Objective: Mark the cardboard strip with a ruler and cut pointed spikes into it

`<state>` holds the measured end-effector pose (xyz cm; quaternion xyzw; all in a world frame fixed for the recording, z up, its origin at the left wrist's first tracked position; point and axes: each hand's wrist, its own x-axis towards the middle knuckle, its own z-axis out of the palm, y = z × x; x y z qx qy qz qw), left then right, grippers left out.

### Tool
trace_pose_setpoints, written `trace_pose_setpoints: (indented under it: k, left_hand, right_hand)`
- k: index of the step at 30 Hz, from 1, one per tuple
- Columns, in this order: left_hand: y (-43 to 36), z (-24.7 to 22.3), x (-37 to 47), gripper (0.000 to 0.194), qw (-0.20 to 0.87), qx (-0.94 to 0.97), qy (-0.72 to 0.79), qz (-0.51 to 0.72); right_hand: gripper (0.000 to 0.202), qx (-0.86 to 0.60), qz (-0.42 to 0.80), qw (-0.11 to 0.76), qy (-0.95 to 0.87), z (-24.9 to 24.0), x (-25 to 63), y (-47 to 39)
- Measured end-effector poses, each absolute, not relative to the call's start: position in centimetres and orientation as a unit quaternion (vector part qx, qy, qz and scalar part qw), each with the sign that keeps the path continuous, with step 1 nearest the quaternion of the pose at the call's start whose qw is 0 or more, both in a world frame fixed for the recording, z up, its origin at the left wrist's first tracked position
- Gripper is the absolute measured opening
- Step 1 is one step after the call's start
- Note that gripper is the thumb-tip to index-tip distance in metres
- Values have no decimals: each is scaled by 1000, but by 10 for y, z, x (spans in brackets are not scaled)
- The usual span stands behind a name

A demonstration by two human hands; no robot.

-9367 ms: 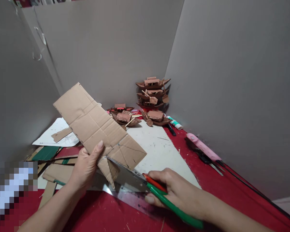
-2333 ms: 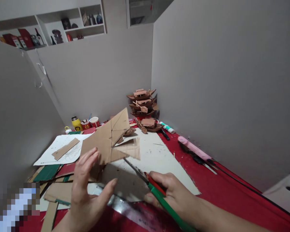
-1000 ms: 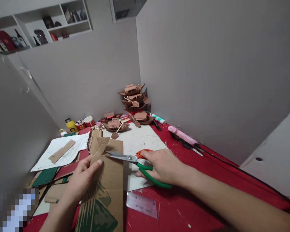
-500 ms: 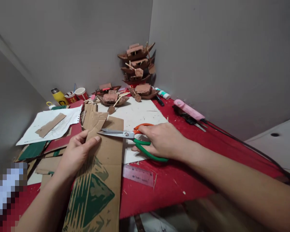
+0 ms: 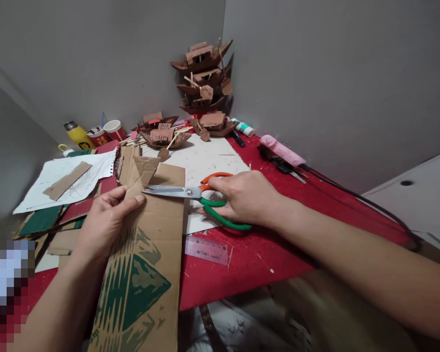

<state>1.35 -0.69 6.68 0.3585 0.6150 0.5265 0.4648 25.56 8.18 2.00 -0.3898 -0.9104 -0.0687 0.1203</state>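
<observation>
A long cardboard piece [image 5: 161, 234] with a green printed pattern reaches from the table toward the lower edge of the view. My left hand [image 5: 108, 215] pinches its left edge, thumb on top. In my right hand [image 5: 242, 198] are scissors [image 5: 188, 191] with one orange and one green handle, their blades slightly apart and pointing left across the cardboard. The blade tips lie close to my left thumb. A cut flap of the cardboard [image 5: 146, 168] stands raised just beyond the blades.
Small brown model boats [image 5: 165, 137] stand at the back, some stacked in the corner. A pink glue gun [image 5: 282, 150] with a black cable lies at the right. A ruler [image 5: 207, 249] rests on the red cloth [image 5: 249, 264]. Paper [image 5: 33, 181], cardboard scraps and cups [image 5: 114, 129] are left.
The flap above the blades is bent up more, and the scissors are somewhat more closed. The whole scene has shifted up and slightly left in the view.
</observation>
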Motion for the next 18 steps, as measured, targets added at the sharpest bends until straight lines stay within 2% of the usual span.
trace_pose_setpoints:
  k: [5, 12, 18]
  left_hand:
    - [-6, 68, 13, 30, 455, 337, 648, 510]
    - [-1, 62, 9, 20, 473, 318, 659, 491]
    - [1, 56, 8, 25, 490, 316, 650, 487]
  right_hand:
    - [57, -400, -76, 103, -908, 20, 255, 81]
    - [64, -373, -114, 93, -916, 11, 254, 84]
    - [67, -363, -107, 86, -922, 3, 255, 88]
